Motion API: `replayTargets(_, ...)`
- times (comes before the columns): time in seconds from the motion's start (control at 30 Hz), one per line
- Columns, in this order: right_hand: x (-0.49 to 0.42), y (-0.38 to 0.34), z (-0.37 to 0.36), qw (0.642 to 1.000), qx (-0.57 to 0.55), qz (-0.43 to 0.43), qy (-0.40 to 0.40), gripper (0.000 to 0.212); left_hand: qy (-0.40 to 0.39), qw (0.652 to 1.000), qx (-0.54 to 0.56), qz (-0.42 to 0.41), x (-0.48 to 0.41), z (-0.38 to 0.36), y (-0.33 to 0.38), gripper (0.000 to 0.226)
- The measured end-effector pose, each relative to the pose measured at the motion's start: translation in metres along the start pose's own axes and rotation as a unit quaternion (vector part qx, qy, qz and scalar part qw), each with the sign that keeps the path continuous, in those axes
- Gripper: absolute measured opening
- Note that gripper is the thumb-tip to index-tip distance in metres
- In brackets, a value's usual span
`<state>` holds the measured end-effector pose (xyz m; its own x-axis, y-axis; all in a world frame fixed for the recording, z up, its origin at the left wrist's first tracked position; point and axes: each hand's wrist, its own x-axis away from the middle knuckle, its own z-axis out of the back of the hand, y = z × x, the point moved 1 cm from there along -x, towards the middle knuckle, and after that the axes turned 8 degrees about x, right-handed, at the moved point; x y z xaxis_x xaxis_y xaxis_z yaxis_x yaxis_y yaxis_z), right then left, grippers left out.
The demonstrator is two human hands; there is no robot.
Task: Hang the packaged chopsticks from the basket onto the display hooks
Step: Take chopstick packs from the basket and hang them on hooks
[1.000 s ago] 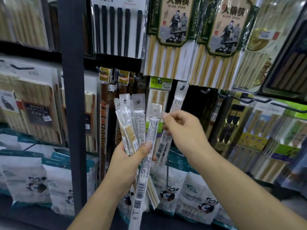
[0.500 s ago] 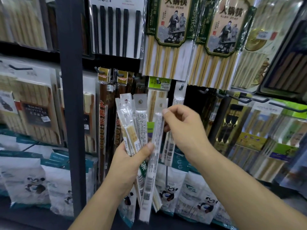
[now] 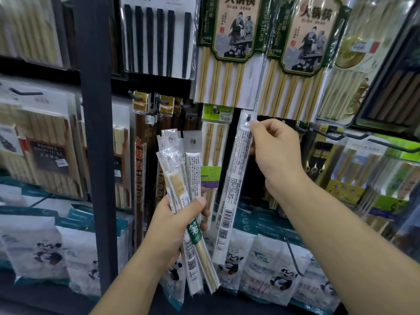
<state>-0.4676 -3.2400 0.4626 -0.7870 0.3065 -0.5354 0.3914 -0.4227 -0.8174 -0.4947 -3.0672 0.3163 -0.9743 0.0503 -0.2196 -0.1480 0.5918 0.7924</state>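
My left hand (image 3: pixel 176 223) grips a bundle of several narrow clear chopstick packs (image 3: pixel 181 178), their hang tabs fanned upward. My right hand (image 3: pixel 276 153) pinches the top of one long chopstick pack (image 3: pixel 234 185) with a printed back and barcode. That pack's hang hole sits on a dark display hook (image 3: pixel 248 116) below the big bamboo sets. The pack hangs slanting down to the left. The basket is out of view.
A dark steel upright (image 3: pixel 96 133) stands left of the hooks. Large green-labelled chopstick sets (image 3: pixel 229 53) hang above. An empty black hook (image 3: pixel 341 135) juts out at right. Panda-printed bags (image 3: pixel 268 273) line the shelf below, and boxed wooden sets (image 3: pixel 45 153) fill the left bay.
My right hand pulled one pack out of the bundle, lifted it up and to the right, and brought its hang hole onto the hook. My left hand kept the rest nearly still.
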Motion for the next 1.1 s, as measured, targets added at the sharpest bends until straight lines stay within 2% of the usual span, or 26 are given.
replayTargets(0.13,-0.002,0.001,0.0,1.0,0.013,-0.003,-0.001,0.029,0.002,1.0,0.001,0.001,0.002,-0.002,0.003,0.044)
replayTargets(0.2,-0.003,0.004,-0.001,1.0,0.03,-0.002,0.003,0.029,0.002,1.0,-0.005,0.0,0.002,-0.002,0.003,0.046)
replayTargets(0.43,-0.004,0.014,-0.004,0.997,0.071,-0.008,0.026,0.035,-0.001,1.0,0.007,-0.001,0.002,-0.003,0.003,0.037)
replayTargets(0.53,0.007,0.016,-0.005,0.997,0.07,-0.01,0.023,0.032,-0.004,1.0,0.009,-0.006,0.001,-0.002,0.002,0.021)
replayTargets(0.63,0.029,0.013,-0.013,0.997,0.048,0.036,-0.046,0.032,-0.013,1.0,-0.002,-0.016,0.001,-0.006,0.002,0.013)
replayTargets(0.73,0.047,0.008,-0.025,0.985,0.066,0.075,-0.138,0.028,-0.02,0.999,-0.02,-0.025,0.003,-0.009,0.001,0.017)
replayTargets(0.8,0.051,0.006,-0.029,0.98,0.088,0.08,-0.159,0.03,-0.019,0.999,-0.02,-0.025,0.003,-0.009,-0.001,0.021)
replayTargets(1.0,0.046,0.002,-0.021,0.985,0.079,0.089,-0.128,0.019,-0.027,0.999,0.027,-0.005,0.001,-0.006,0.002,0.023)
replayTargets(1.1,0.038,0.0,-0.013,0.991,0.049,0.075,-0.095,0.027,0.009,1.0,-0.009,-0.01,-0.002,-0.002,0.004,0.024)
